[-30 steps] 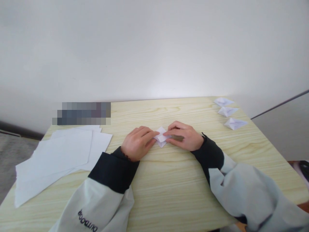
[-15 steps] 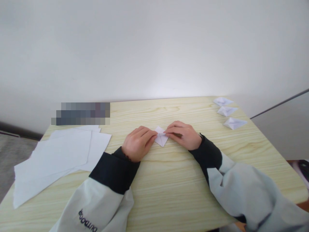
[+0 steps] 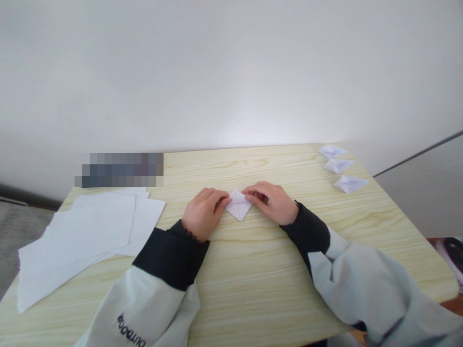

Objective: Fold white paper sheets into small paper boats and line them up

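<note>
A small white folded paper, diamond-shaped with crossing creases, lies on the table between my hands. My left hand pinches its left corner between thumb and fingers. At the right corner, the thumb and fingers of my right hand close on the same paper. Its lower point faces me and its upper point faces the wall. The fingertips cover both side corners.
Loose white paper sheets overlap at the left of the wooden table. Three folded white paper pieces stand in a row at the far right. A pixelated dark item sits at the back left, near the white wall.
The folded paper's upper part now lies flatter, and more of its face shows. Both hands have shifted slightly left in view, still at its corners.
</note>
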`<state>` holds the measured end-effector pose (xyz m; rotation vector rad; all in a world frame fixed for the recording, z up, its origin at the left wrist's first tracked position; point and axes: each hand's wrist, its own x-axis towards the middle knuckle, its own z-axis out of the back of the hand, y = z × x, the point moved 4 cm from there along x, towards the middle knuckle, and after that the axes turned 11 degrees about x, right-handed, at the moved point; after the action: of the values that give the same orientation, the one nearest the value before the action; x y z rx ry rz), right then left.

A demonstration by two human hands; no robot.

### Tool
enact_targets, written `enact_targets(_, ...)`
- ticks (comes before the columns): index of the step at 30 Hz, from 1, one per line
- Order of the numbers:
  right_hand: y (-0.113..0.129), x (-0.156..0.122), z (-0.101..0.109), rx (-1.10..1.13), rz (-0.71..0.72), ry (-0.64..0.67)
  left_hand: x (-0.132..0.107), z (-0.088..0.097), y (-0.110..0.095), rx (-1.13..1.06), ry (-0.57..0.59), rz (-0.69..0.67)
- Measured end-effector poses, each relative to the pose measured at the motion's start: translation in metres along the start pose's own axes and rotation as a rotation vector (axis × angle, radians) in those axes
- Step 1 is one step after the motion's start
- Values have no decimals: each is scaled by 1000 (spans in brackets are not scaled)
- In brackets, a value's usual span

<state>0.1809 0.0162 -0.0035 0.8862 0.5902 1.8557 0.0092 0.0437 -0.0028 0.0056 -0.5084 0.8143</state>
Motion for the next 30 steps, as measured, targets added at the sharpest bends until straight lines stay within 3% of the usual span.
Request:
enact_targets(10,3,0,-7,-101,-9,7,3,-6,-6,163,37,69)
enact_targets(16,3,-2,-5,-14,-46,-34,3,-5,-5,141,72,86)
enact_targets(30,-1,-7,-5,-34,198,8,6,-4,-5,86,162,152)
